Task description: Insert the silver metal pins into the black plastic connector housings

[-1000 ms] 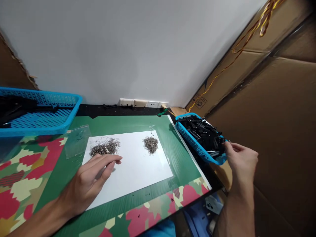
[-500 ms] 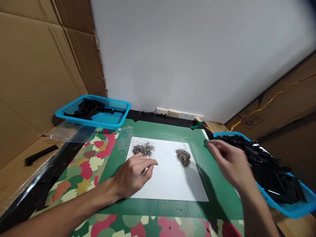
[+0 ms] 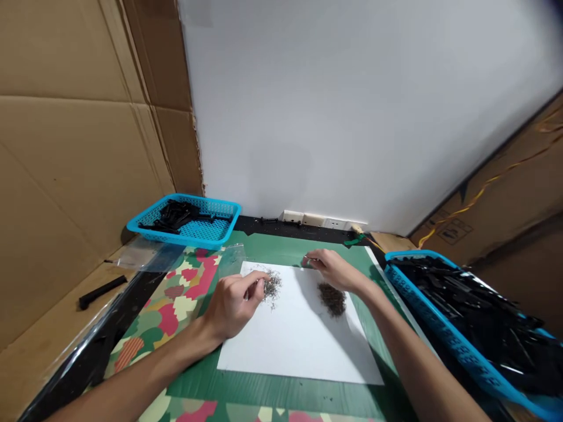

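My left hand rests on the white sheet, its fingers curled in a pinch at the edge of the left pile of small metal parts. My right hand lies at the far edge of the sheet, just behind the darker right pile of metal parts. Its fingertips are drawn together at the left, and what they hold is too small to make out. The sheet lies on a green mat.
A blue basket full of black plastic parts stands at the right. A second blue basket with a few black parts sits at the back left. Clear plastic bags and a black stick lie left. Cardboard walls stand on both sides.
The view has swung left from the right basket. My right hand left that basket and crossed to the far edge of the sheet. My left hand curled into a pinch at the left pile.
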A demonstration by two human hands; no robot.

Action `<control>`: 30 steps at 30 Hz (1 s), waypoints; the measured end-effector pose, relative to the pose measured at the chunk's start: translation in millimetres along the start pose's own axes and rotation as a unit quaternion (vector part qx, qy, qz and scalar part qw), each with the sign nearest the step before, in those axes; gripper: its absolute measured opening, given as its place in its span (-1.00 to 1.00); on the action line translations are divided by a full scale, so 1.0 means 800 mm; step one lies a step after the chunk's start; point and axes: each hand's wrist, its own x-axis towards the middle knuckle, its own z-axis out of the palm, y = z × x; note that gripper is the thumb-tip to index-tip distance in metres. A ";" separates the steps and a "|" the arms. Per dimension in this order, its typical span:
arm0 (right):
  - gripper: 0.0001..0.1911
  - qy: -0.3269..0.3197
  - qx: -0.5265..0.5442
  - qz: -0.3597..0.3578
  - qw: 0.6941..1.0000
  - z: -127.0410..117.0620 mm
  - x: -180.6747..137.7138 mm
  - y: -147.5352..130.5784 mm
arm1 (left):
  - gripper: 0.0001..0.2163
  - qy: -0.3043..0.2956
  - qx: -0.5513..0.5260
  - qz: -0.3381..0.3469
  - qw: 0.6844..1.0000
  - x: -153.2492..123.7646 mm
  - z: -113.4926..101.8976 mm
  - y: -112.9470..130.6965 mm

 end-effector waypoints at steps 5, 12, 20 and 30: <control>-0.65 0.076 -0.035 0.066 0.994 0.001 0.092 0.034 | -0.76 0.010 0.019 0.004 1.000 -0.006 0.013 -0.011; -0.60 0.112 -0.055 0.164 0.978 0.020 0.160 0.048 | -0.75 -0.028 0.003 -0.019 0.999 -0.017 0.027 -0.006; -0.69 0.119 -0.041 0.131 0.983 0.010 0.145 0.022 | -0.78 -0.046 -0.050 -0.051 0.996 -0.011 0.018 0.012; -0.81 0.139 0.068 -0.116 0.981 0.053 -0.047 -0.106 | -0.47 -0.167 -0.558 -0.199 0.788 -0.009 0.022 0.026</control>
